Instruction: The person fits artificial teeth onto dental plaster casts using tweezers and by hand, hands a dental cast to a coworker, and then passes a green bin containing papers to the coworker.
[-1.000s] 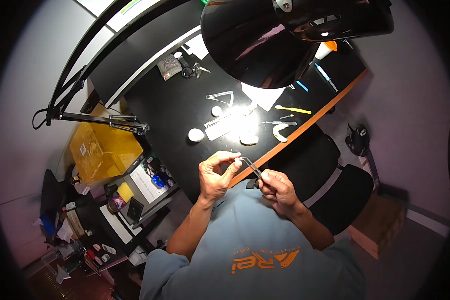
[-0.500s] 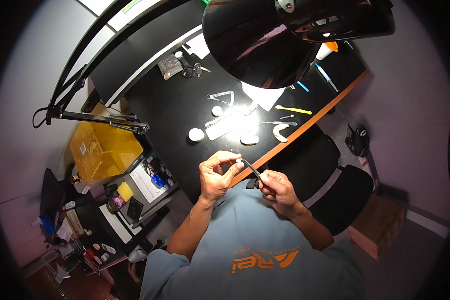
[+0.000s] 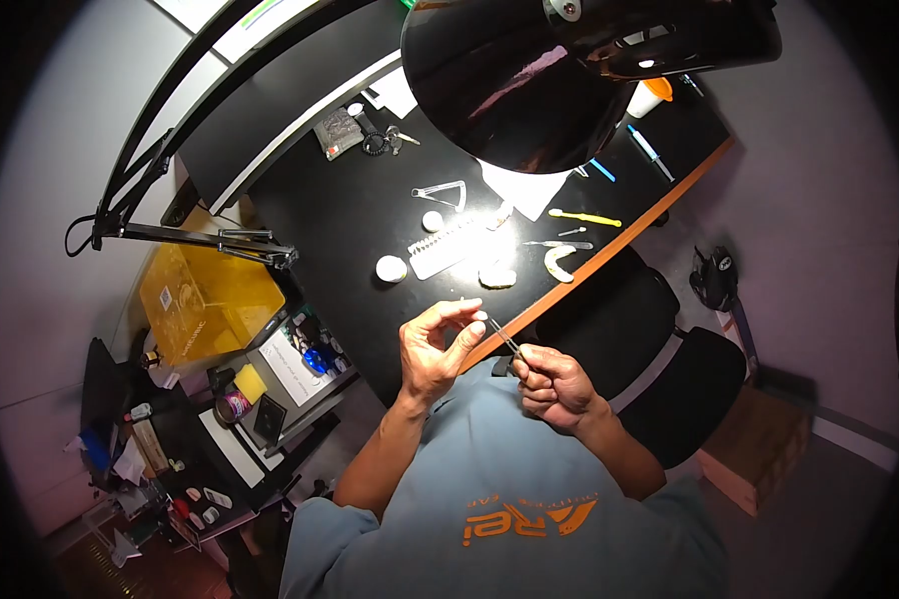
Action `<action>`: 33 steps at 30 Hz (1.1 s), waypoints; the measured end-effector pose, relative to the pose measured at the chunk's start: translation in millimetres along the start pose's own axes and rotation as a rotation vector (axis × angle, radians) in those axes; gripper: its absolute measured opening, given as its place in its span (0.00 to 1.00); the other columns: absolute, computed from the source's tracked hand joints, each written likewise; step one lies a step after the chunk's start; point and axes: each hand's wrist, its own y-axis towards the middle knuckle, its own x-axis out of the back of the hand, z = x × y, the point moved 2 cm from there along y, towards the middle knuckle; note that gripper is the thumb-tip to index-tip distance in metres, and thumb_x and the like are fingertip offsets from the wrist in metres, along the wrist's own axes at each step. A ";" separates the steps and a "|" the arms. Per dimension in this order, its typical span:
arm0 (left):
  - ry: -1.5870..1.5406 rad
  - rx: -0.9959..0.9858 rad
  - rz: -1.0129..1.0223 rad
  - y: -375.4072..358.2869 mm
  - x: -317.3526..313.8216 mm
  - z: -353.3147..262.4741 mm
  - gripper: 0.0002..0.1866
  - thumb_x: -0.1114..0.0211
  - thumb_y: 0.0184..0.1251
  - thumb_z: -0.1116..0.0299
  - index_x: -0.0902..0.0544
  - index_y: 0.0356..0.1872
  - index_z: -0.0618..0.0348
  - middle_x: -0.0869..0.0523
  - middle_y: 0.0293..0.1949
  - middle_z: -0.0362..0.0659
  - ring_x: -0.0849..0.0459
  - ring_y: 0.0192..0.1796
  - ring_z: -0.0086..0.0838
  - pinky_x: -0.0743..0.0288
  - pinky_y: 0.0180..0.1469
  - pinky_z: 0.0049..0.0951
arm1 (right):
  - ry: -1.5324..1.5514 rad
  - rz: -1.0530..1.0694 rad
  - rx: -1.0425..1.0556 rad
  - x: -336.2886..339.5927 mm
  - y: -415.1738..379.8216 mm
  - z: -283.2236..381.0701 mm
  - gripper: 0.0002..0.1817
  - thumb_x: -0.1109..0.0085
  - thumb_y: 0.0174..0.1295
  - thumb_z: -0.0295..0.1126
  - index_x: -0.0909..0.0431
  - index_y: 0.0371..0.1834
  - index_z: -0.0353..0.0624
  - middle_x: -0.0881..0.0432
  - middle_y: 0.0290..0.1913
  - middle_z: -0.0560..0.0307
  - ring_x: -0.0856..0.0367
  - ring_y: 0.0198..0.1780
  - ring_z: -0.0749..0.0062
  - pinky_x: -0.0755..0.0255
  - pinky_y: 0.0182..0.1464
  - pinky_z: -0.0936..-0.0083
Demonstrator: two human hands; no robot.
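My left hand (image 3: 436, 347) is raised over the front edge of the black desk (image 3: 370, 225), with thumb and fingers pinched on a tiny pale piece (image 3: 479, 314) at the fingertips. My right hand (image 3: 551, 384) grips thin metal tweezers (image 3: 504, 337), whose tips reach that small piece. Both hands are close together, just above my grey shirt. On the desk beyond lie a white tooth shade strip (image 3: 445, 248), pale dental casts (image 3: 496, 277) and a curved arch piece (image 3: 559, 264).
A large black lamp head (image 3: 569, 70) hangs over the desk on an arm (image 3: 185, 235). Keys (image 3: 385, 140), a yellow tool (image 3: 584, 217), blue pens (image 3: 644, 143) and paper (image 3: 524, 190) lie further back. A yellow box (image 3: 205, 299) and cluttered shelves stand left; a black chair (image 3: 659, 349) right.
The tweezers have tilted and their tips now sit closer to my left fingertips. My right hand has dropped slightly. The left hand has barely moved.
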 end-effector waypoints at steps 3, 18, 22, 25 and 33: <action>-0.007 0.013 0.017 -0.3 1.7 3.5 0.11 0.26 0.73 0.78 0.10 0.53 0.67 0.06 0.44 0.45 0.09 0.49 0.23 0.17 0.56 0.24 | -0.118 -0.045 0.045 -4.8 -0.6 0.6 0.15 0.54 0.86 0.37 0.24 0.41 0.41 0.42 0.20 0.75 0.50 0.16 0.91 0.52 0.20 0.86; -0.138 0.019 0.000 -1.9 1.3 4.2 0.09 0.25 0.73 0.78 0.10 0.51 0.67 0.07 0.46 0.44 0.10 0.48 0.22 0.18 0.55 0.22 | -0.483 -0.203 0.214 -18.2 -2.6 1.6 0.16 0.49 0.84 0.38 0.24 0.37 0.42 0.38 0.21 0.74 0.49 0.20 0.89 0.54 0.22 0.85; -0.053 -0.018 -0.004 -1.6 5.8 4.0 0.13 0.27 0.73 0.79 0.12 0.56 0.67 0.07 0.47 0.46 0.11 0.50 0.23 0.17 0.59 0.25 | -0.534 -0.244 0.285 -9.7 -2.2 1.7 0.15 0.49 0.84 0.37 0.25 0.37 0.42 0.39 0.21 0.73 0.49 0.20 0.89 0.53 0.22 0.85; -0.084 -0.003 -0.067 -1.9 10.9 0.9 0.14 0.28 0.74 0.77 0.13 0.57 0.67 0.08 0.47 0.45 0.11 0.50 0.23 0.17 0.59 0.27 | -0.364 -0.256 0.459 18.5 -4.3 21.5 0.15 0.49 0.85 0.38 0.25 0.38 0.43 0.39 0.20 0.73 0.47 0.20 0.89 0.51 0.22 0.84; -0.087 0.040 -0.140 -2.4 27.4 5.8 0.09 0.28 0.75 0.75 0.12 0.52 0.66 0.09 0.44 0.44 0.11 0.47 0.24 0.17 0.57 0.27 | -0.342 -0.421 0.559 50.7 -13.2 41.6 0.14 0.45 0.82 0.35 0.23 0.33 0.48 0.36 0.21 0.75 0.46 0.19 0.92 0.51 0.20 0.85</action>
